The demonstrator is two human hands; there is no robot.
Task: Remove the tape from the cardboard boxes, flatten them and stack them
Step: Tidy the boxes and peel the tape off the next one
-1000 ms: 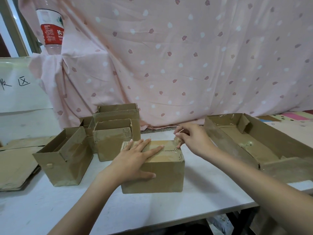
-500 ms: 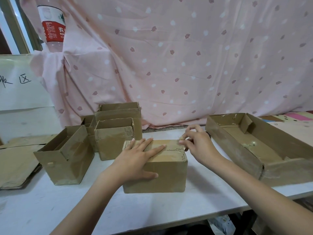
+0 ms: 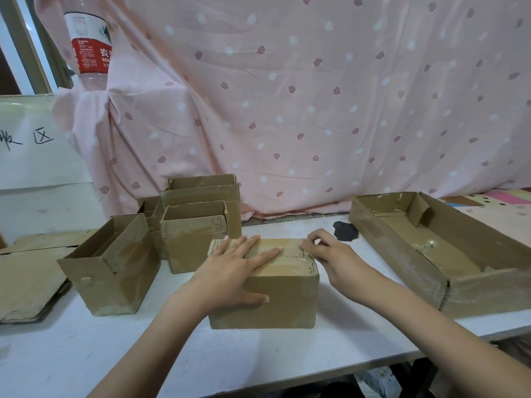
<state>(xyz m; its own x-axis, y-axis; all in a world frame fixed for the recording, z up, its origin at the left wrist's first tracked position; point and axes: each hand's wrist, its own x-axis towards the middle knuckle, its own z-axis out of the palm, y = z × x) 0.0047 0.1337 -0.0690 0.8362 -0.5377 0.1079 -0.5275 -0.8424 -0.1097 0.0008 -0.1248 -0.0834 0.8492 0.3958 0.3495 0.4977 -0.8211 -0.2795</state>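
A closed, taped cardboard box (image 3: 275,300) stands on the white table in front of me. My left hand (image 3: 232,271) lies flat on its top with fingers spread, thumb down the front face. My right hand (image 3: 330,254) is at the box's top right edge, fingertips curled and picking at the clear tape (image 3: 298,254) that runs along the top seam. Whether a tape end is lifted I cannot make out.
Several open small boxes (image 3: 109,271) stand at the left behind and beside the taped one. Flattened cardboard (image 3: 26,282) lies at the far left. A long shallow open box (image 3: 431,248) sits at the right. A dark smudge (image 3: 344,229) marks the table. Pink curtain hangs behind.
My right hand has come down from the box's far right corner onto the top right edge, fingers now curled on the tape. The left hand stays pressed on top.
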